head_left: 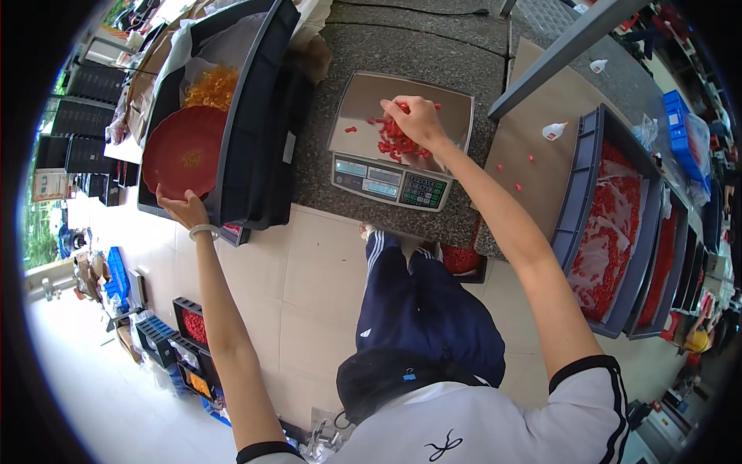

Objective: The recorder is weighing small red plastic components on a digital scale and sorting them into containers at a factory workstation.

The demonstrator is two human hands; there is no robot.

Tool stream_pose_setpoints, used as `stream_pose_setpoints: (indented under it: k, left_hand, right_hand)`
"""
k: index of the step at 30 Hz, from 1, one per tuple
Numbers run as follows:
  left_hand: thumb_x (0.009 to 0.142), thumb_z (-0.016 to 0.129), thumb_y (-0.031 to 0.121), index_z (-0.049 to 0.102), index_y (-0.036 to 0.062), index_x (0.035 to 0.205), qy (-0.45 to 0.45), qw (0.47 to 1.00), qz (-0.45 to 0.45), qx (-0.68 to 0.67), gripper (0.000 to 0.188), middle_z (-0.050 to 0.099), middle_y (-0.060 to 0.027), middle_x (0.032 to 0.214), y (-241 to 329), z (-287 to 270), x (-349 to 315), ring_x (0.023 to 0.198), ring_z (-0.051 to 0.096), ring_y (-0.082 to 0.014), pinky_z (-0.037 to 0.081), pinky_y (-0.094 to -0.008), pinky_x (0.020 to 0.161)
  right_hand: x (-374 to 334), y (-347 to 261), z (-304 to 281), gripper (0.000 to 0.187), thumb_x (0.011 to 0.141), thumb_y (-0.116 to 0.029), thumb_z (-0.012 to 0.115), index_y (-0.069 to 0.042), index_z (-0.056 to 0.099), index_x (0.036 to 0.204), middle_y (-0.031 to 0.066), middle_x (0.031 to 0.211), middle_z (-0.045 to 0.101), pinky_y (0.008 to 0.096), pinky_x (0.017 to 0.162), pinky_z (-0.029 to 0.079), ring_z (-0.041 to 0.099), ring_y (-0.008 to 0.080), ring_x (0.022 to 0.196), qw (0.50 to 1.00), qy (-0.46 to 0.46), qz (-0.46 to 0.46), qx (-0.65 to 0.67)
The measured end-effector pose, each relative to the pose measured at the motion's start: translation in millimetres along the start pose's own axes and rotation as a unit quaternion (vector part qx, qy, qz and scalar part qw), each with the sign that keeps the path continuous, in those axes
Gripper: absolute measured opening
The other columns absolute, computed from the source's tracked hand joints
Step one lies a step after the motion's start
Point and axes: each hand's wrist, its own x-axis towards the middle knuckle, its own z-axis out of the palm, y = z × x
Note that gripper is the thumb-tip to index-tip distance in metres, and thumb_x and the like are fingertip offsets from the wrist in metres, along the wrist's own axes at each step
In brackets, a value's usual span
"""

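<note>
Right hand [415, 117] hiding red pieces [390, 139], left hand [182, 207] under red plate [184, 151]

Scale pan [363, 104] left half open; red parts [393, 139] crowd right; dark crate wall [251, 108] blocks left side.

Beige tiled floor [309, 278], grey stone counter [402, 39]

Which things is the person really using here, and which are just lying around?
Being used:
- right hand over the red bits on the scale
- left hand holding the red dish
- dark bin with orange bits

Just lying around:
- glue bottles
- crates of red parts
- blue box
- stray red bits on cardboard
</note>
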Motion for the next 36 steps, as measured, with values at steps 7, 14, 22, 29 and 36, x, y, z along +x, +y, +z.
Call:
stream_pose_setpoints:
  k: [7, 14, 22, 29, 36]
  left_hand:
    - [0.064, 0.051, 0.003, 0.035, 0.0042, 0.127, 0.009, 0.999, 0.030, 0.011, 0.065, 0.041, -0.0258, 0.126, -8.7, 5.7, 4.4, 0.116, 0.041, -0.0438, 0.032, -0.0473, 0.102]
    - [0.066, 0.060, 0.013, 0.041, -0.0023, 0.121, 0.016, 0.986, 0.157, 0.062, 0.059, 0.044, -0.0224, 0.118, -111.3, 6.4, 32.0, 0.108, 0.045, -0.0384, 0.036, -0.0472, 0.098]
    - [0.071, 0.055, 0.010, 0.038, -0.0007, 0.127, 0.004, 0.994, 0.082, 0.071, 0.060, 0.042, -0.0265, 0.122, -73.4, 19.2, 20.3, 0.108, 0.047, -0.0429, 0.039, -0.0487, 0.096]
    - [0.075, 0.058, 0.012, 0.035, 0.0023, 0.128, -0.015, 0.993, 0.020, 0.113, 0.059, 0.049, -0.0290, 0.114, -57.9, 12.7, 20.7, 0.100, 0.052, -0.0452, 0.042, -0.0515, 0.089]
    - [0.076, 0.058, 0.012, 0.034, 0.0011, 0.128, -0.012, 0.993, 0.021, 0.120, 0.059, 0.047, -0.0293, 0.115, -70.0, 22.2, 19.8, 0.100, 0.052, -0.0446, 0.042, -0.0507, 0.090]
  right_hand:
    - [9.9, 4.2, -9.0, 0.026, 0.074, -0.039, 0.063, -0.015, 0.072, 0.079, 0.0057, 0.078, 0.069, 0.0388, 0.079, 0.045, 0.065, 0.0237, 0.079, 0.999, -0.012, -0.037, -0.015]
    - [-5.2, -7.5, -4.4, 0.023, 0.084, -0.034, 0.054, -0.021, 0.071, 0.077, 0.0035, 0.075, 0.067, 0.0428, 0.070, 0.043, 0.063, 0.0236, 0.080, 0.981, 0.064, -0.085, -0.165]
    - [-189.6, 38.4, -179.7, 0.018, 0.088, -0.010, 0.048, -0.008, 0.056, 0.104, 0.0107, 0.100, 0.057, 0.0353, 0.081, 0.042, 0.055, 0.0240, 0.091, 0.907, 0.415, -0.003, 0.065]
    - [-453.1, 239.3, -335.4, 0.058, 0.088, -0.043, 0.045, 0.010, 0.047, 0.112, 0.0305, 0.117, 0.047, 0.0459, 0.094, 0.037, 0.047, 0.0414, 0.110, 0.485, 0.577, 0.595, -0.279]
    - [-488.8, 308.5, -336.6, 0.062, 0.085, -0.055, 0.043, -0.006, 0.051, 0.122, 0.0280, 0.125, 0.043, 0.0533, 0.096, 0.033, 0.039, 0.0448, 0.117, 0.351, 0.598, 0.654, -0.303]
